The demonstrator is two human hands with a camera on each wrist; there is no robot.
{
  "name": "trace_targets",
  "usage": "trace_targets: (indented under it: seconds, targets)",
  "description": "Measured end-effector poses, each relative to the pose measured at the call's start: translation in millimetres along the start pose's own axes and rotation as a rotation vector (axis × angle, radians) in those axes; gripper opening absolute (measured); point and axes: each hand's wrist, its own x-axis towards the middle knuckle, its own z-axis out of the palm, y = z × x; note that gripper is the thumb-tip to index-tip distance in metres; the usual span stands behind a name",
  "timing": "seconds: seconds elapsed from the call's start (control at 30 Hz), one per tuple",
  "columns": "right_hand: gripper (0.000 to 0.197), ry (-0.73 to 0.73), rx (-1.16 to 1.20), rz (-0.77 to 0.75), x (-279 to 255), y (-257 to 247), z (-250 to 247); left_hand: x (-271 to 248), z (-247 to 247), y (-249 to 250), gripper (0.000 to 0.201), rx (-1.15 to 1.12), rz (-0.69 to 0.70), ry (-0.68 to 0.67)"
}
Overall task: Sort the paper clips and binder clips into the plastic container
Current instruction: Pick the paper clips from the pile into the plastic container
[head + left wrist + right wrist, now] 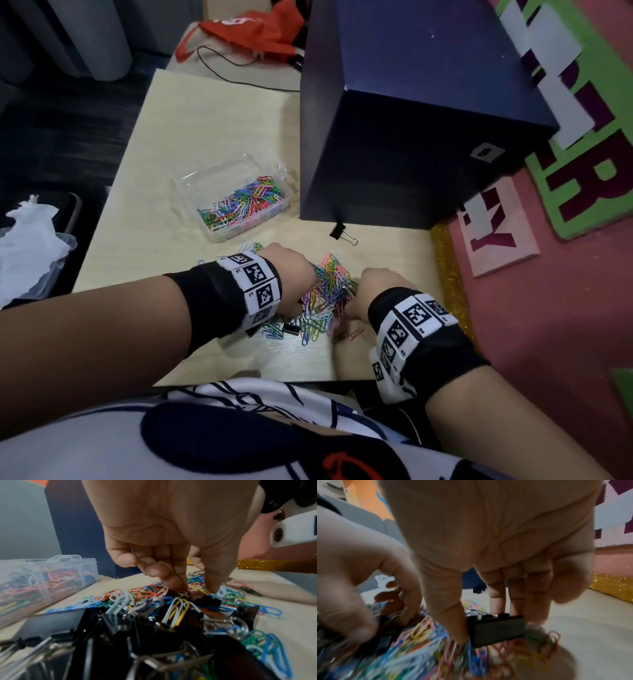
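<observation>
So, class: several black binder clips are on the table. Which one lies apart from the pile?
The binder clip at the foot of the dark blue box, alone on bare table. The others are mixed into the paper clip pile between the hands.

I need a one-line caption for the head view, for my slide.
Both hands, left hand and right hand, dig into a paper clip pile; the plastic container holds sorted paper clips.

Head view: from above, facing down and forward over the pale wooden tabletop. Wrist views: low, very near, facing along the fingers from opposite sides. Shared by all three: the heap of coloured wire paper clips.
</observation>
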Motion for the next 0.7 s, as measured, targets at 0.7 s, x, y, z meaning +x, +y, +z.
trace_targets:
  seconds: [0.7]
  targets:
    - [0.042,-0.058,-0.108,-0.021,17,8,15,2,-21,-29,0.032,-0.203,0.007,0.179]
